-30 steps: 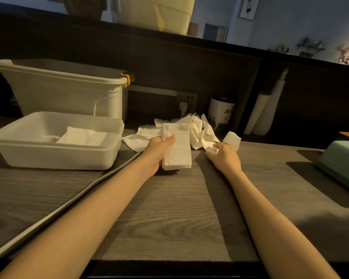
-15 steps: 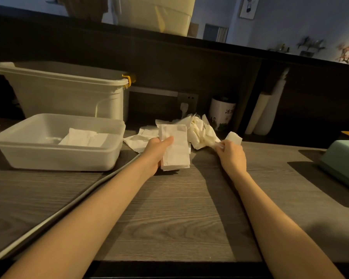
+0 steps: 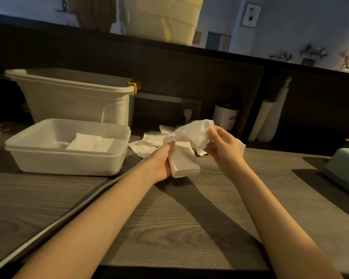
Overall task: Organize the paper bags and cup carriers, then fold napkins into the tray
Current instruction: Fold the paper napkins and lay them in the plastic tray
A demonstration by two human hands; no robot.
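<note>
Two bare hands work over a grey wood-grain counter [image 3: 169, 228]. Largest on it is a tall white bin [image 3: 77, 97] at the back left. A shallow white tray [image 3: 69, 164] stands directly in front of the bin and holds folded napkins [image 3: 91, 142] on its floor. A pile of loose napkins [image 3: 149, 140] lies on the counter just right of the tray. The left hand [image 3: 162, 164] grips a folded napkin stack [image 3: 184, 164], with the stack's lower edge at the counter surface. The right hand [image 3: 224, 146] pinches a crumpled napkin [image 3: 191, 133], raised above the stack and the pile. A white printed cup [image 3: 226, 117] stands behind the hands.
</note>
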